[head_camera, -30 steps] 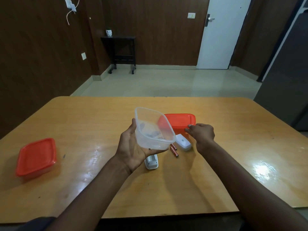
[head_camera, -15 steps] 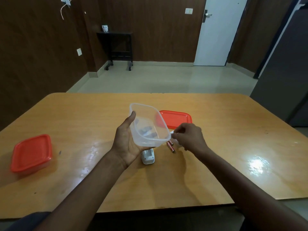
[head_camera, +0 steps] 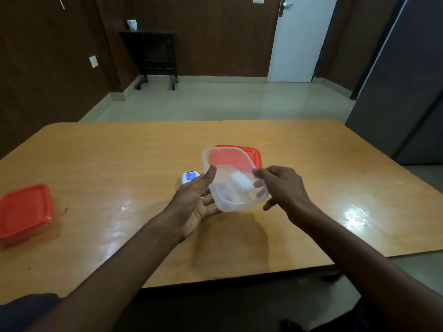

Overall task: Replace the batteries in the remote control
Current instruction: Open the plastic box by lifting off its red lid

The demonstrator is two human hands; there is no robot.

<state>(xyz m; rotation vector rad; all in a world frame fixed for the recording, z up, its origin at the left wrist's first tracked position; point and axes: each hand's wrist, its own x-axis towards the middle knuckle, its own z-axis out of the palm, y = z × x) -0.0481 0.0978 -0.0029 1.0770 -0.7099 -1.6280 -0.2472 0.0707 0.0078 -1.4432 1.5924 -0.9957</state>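
While the clear plastic container (head_camera: 236, 185) is held above the middle of the bench (head_camera: 119, 164), both hands are on it. It is a rounded-rectangular tub with thin, milky-translucent walls, tilted so its open mouth faces up and toward the camera. The left hand (head_camera: 196, 202) cups it from below and from the left, palm up, thumb lying along the near-left rim and fingers curled under the base. The right hand (head_camera: 284, 188) grips the right wall, thumb on the rim and fingertips (head_camera: 260, 188) seen through the plastic on the far side. A pale, blurred oblong shape shows inside or behind the tub; what it is I cannot tell.

The remote control (head_camera: 190, 177) lies on the bench just left of the tub, behind the left thumb; only its far end shows, white with a blue panel and a small dark window at the tip. Whether its battery bay is open cannot be seen.

A flat orange-red lid (head_camera: 249, 154) with rounded corners lies on the bench behind the tub. Well apart, near the left edge, sits a second container (head_camera: 25, 213) with the same kind of orange-red lid on it. The bench top is glossy, light wood-grain laminate with rounded corners, catching bright glare.
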